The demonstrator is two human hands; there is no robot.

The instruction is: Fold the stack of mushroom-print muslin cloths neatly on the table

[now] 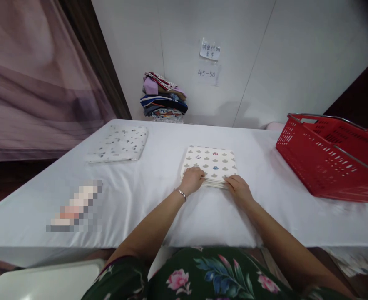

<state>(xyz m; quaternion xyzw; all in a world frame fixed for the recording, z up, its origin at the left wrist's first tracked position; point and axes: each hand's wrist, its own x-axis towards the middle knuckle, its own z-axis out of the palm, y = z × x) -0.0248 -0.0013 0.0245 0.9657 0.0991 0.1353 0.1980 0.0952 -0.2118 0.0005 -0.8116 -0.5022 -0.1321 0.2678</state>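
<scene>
A folded cream cloth (209, 160) with grey, red and blue printed motifs lies flat on the white-covered table (159, 200) in front of me. Its near edge shows several stacked layers. My left hand (192, 180), with a bracelet at the wrist, pinches the near left part of that edge. At the near right corner, my right hand (239, 189) grips the same edge between thumb and fingers. The undersides of the fingers are partly hidden.
On the left of the table lies another folded cloth (120, 143) with grey specks; nearer is a pixelated object (76, 206). A red basket (336, 162) stands at right. Behind the table rises a pile of folded fabrics (163, 100) against the wall.
</scene>
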